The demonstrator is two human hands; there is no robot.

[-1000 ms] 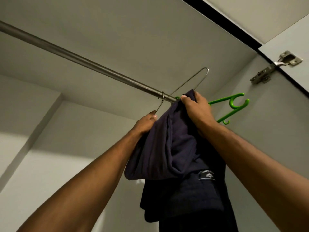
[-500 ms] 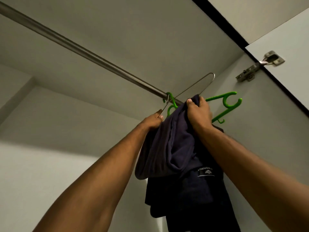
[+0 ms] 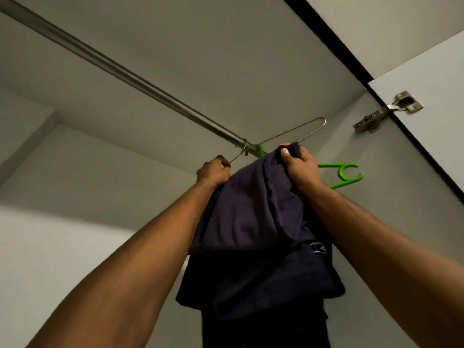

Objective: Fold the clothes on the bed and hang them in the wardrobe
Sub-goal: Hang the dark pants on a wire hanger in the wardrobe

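Note:
A dark navy garment (image 3: 253,222) hangs folded over a thin metal wire hanger (image 3: 296,130), whose hook sits on the steel wardrobe rod (image 3: 130,77). My left hand (image 3: 213,172) pinches the hanger's wire near its left end, just below the rod. My right hand (image 3: 298,164) grips the top fold of the navy garment against the hanger's lower wire. A small label (image 3: 319,247) shows on the garment's lower part. The middle of the hanger is hidden by cloth and hands.
A green plastic hanger (image 3: 344,174) hangs on the rod right behind the wire one. The wardrobe's side wall (image 3: 401,197) is close on the right, with a metal door hinge (image 3: 386,111) and the open door above it. The rod's left stretch is bare.
The wire hanger's hook has settled on the rod and the garment has risen slightly with both hands. The view has shifted a little; my grips are the same.

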